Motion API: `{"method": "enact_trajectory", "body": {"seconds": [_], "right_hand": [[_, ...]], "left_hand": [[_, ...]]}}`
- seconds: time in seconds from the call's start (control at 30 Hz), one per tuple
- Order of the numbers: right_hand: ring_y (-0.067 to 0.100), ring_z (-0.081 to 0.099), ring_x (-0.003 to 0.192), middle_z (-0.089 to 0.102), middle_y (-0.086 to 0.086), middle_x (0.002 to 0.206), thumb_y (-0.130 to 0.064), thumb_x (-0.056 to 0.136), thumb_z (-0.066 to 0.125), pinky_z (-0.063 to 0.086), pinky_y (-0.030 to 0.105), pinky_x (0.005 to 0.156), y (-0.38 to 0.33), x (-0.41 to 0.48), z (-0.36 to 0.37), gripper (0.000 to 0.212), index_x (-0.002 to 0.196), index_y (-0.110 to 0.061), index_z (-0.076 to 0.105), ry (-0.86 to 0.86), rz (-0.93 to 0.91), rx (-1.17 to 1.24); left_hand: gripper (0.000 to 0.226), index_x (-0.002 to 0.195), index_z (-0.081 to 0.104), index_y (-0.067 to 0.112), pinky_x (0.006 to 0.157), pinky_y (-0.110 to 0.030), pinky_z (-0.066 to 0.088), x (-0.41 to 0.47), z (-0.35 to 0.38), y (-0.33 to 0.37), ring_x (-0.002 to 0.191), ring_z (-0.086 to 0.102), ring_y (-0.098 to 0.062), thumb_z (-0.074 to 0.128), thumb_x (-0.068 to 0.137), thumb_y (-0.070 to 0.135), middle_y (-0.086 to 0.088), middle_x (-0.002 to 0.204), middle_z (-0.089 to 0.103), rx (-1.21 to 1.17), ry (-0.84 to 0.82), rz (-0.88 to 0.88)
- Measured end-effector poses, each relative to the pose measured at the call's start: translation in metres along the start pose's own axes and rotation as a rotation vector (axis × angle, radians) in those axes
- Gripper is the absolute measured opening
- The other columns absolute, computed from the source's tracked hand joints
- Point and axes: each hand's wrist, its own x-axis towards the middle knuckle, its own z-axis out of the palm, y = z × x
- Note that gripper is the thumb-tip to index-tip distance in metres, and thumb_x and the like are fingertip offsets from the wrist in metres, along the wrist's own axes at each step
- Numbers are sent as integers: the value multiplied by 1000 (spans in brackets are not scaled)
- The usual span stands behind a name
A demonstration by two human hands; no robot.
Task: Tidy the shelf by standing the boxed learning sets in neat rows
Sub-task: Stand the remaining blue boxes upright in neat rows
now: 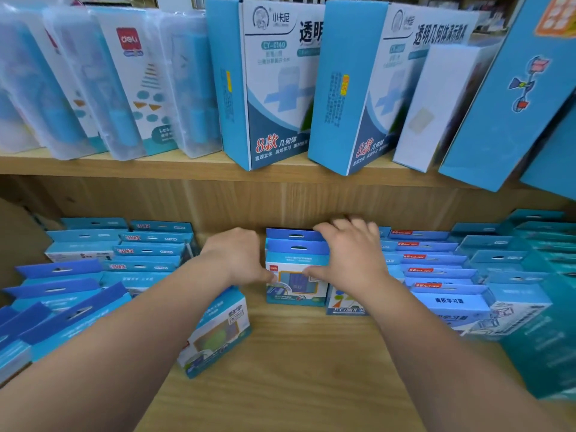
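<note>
On the lower wooden shelf (280,353), a short row of two blue boxed learning sets stands upright in the middle; the front box (296,291) faces me and a second box (293,234) stands right behind it. My left hand (237,257) grips the row's left side, with the thumb on the front box's face. My right hand (352,254) reaches over the tops of both boxes, fingers behind them and thumb on the front. Another boxed set (218,332) stands loose and turned askew at the front left, under my left forearm.
Rows of similar blue boxes fill the lower shelf to the left (146,251) and to the right (436,263). The upper shelf (156,166) carries tall blue-and-white cartons (274,88) and clear plastic cases (131,88), several of them leaning. Bare wood lies between my forearms.
</note>
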Motion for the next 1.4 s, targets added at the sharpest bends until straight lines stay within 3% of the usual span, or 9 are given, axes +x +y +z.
{"method": "enact_trajectory", "body": {"seconds": [0.1,0.27,0.37,0.5,0.7,0.93,1.07,1.27,1.4], "right_hand": [[21,43,117,56,-10,118,-75,60,74,30,39,92,11,-12,2,78,126,-37,60,78,141,129],[20,42,119,54,-10,122,-85,51,70,33,39,94,27,-32,3,91,126,-35,62,140,272,236],[19,34,131,44,-11,138,-88,46,67,26,41,107,33,-43,3,110,142,-38,45,27,230,157],[24,29,138,37,-4,148,-67,68,72,15,49,116,38,-47,5,104,153,-32,25,3,177,-34],[24,38,132,43,-4,141,-60,70,78,24,50,113,34,-35,3,93,145,-28,32,-47,137,-103],[25,38,131,42,-4,142,-65,70,76,23,54,112,36,-34,5,92,142,-27,34,-55,111,-147],[28,36,132,40,-2,144,-58,72,77,23,57,111,39,-37,4,105,153,-28,18,-86,97,-208],[31,37,130,41,1,143,-46,77,76,27,57,106,40,-35,6,103,155,-29,12,-82,107,-270],[33,32,137,37,4,148,-45,73,79,22,63,110,40,-43,14,115,158,-27,4,-23,113,-275]], "left_hand": [[53,78,60,21,58,-28,44,13,1,3,77,62,-13,82,60,66,7,84,66,-107,-77,-8],[69,85,56,18,62,-29,48,23,1,15,81,61,-17,86,47,67,6,84,61,-122,-31,-41],[67,76,46,21,63,-29,48,22,4,26,79,59,-17,87,47,66,8,77,53,-114,17,-71],[65,76,46,22,63,-29,48,22,2,33,81,61,-18,84,52,69,7,79,56,-82,42,-138],[63,76,46,23,61,-28,46,21,4,37,79,61,-17,85,53,67,8,80,58,-57,44,-146],[59,72,46,24,69,-30,37,18,9,42,68,56,-15,82,54,68,11,71,55,220,167,-115],[46,72,46,25,68,-31,33,18,16,42,63,52,-15,76,64,59,10,69,54,234,239,-106],[55,77,47,26,72,-33,36,16,10,42,73,57,-16,75,62,71,11,73,55,215,201,-100],[65,83,50,27,72,-33,35,6,6,37,79,59,-17,70,56,82,10,78,58,210,197,-117]]}}
